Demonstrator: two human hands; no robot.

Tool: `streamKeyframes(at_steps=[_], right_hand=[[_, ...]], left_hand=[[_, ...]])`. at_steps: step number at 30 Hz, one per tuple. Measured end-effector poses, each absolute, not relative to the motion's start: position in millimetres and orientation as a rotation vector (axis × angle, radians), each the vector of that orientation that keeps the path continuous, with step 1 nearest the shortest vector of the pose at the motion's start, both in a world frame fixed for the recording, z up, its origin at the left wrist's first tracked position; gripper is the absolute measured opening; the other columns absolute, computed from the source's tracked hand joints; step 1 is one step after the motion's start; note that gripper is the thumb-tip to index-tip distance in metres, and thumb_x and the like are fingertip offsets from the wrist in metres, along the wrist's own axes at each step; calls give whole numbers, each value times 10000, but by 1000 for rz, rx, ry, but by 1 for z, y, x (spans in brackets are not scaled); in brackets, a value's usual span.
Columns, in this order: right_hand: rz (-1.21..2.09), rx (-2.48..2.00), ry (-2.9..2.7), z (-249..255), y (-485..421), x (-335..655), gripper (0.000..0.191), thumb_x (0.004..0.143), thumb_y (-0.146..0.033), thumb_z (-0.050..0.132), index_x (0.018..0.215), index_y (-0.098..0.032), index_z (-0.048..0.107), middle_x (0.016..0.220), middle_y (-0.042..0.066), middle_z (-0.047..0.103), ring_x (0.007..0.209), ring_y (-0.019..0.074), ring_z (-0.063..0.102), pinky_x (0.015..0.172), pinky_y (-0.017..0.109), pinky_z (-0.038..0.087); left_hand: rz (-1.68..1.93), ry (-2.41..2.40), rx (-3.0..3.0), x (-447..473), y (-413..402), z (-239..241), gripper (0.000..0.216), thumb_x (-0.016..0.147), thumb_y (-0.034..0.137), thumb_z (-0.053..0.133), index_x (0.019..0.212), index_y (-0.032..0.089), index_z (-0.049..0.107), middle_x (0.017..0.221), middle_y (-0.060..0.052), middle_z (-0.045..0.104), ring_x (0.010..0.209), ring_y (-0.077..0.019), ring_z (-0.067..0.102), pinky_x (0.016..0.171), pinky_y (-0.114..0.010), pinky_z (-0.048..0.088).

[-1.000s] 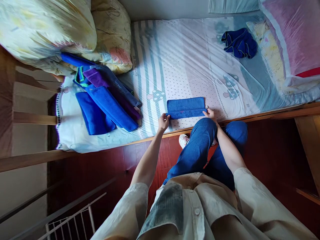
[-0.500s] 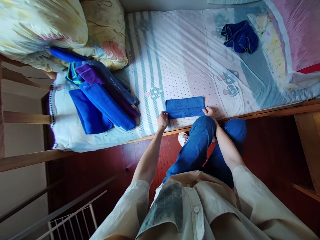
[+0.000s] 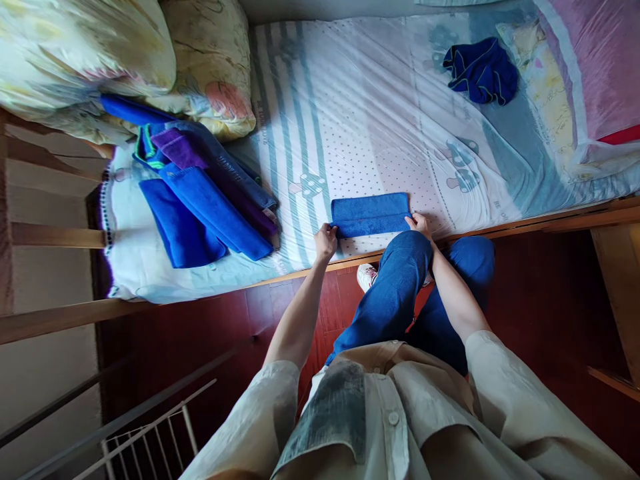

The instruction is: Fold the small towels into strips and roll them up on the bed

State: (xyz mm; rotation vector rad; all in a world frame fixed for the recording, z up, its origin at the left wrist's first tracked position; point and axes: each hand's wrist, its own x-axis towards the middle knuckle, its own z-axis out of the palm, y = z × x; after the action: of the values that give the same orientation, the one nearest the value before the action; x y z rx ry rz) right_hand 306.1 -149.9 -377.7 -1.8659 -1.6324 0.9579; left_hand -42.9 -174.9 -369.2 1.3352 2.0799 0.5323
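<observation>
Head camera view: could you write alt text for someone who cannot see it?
A person's left hand and right hand grip the two ends of a folded blue towel lying on a patterned bed sheet. More blue and purple towels lie to the left.

A home bedroom: wooden-framed bed (image 3: 550, 220), patterned sheet (image 3: 360, 120), pillows (image 3: 210, 60).
</observation>
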Motion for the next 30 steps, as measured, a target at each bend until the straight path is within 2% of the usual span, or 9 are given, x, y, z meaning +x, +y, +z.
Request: streamKeyframes(at_steps=[8, 12, 14, 16, 20, 24, 30], right_hand=[[931, -1855, -1641, -378, -150, 306, 546, 976, -745, 493, 804, -243, 625, 756, 86, 691, 760, 256, 628, 817, 408, 571], [931, -1853, -1637, -377, -151, 306, 491, 987, -662, 517, 917, -214, 706, 819, 99, 729, 785, 260, 661, 825, 404, 587], [850, -1847, -1650, -373, -154, 306, 441, 1003, -565, 522, 1096, -189, 734, 994, 125, 771, 897, 276, 701, 893, 416, 596], [687, -1826, -1706, -366, -158, 306, 416, 1019, -465, 517, 1259, -191, 718, 1199, 139, 764, 1090, 293, 702, 1020, 434, 568], [546, -1684, -2033, -353, -170, 309, 411, 1031, -393, 567, 1359, -193, 716, 1404, 140, 712, 1341, 303, 618, 1209, 460, 440], [648, -1540, -2343, -353, -174, 313, 421, 1046, -346, 574, 1420, -198, 698, 1516, 126, 652, 1456, 287, 553, 1248, 464, 395], [666, -1606, -2429, -356, -161, 308, 511, 1039, -304, 550, 1519, -140, 613, 1594, 146, 572, 1534, 288, 479, 1277, 468, 363]], left_hand=[[556, 2100, 1361, -40, -175, -369, 162, 1006, 304, 508, 994, 221, 647, 1019, -138, 780, 1022, -310, 733, 895, -392, 531], [532, 2095, 1354, -38, -179, -365, 194, 1008, 291, 516, 1093, 188, 656, 1065, -150, 760, 1018, -300, 739, 930, -404, 548], [560, 2080, 1435, -38, -185, -362, 271, 1006, 261, 507, 1220, 163, 640, 1198, -176, 727, 1106, -298, 724, 1008, -422, 544], [598, 2036, 1596, -39, -193, -359, 367, 1007, 247, 492, 1344, 157, 607, 1389, -205, 655, 1289, -310, 654, 1119, -450, 501], [532, 1764, 1961, -39, -208, -359, 461, 1038, 333, 463, 1458, 194, 593, 1643, -168, 493, 1564, -319, 418, 1274, -501, 367], [416, 1597, 2102, -35, -210, -369, 567, 1021, 358, 469, 1559, 191, 536, 1691, -132, 445, 1633, -301, 307, 1345, -519, 261], [232, 1650, 2144, -30, -189, -375, 646, 969, 183, 425, 1608, 108, 479, 1680, -162, 446, 1607, -310, 363, 1350, -546, 236]])
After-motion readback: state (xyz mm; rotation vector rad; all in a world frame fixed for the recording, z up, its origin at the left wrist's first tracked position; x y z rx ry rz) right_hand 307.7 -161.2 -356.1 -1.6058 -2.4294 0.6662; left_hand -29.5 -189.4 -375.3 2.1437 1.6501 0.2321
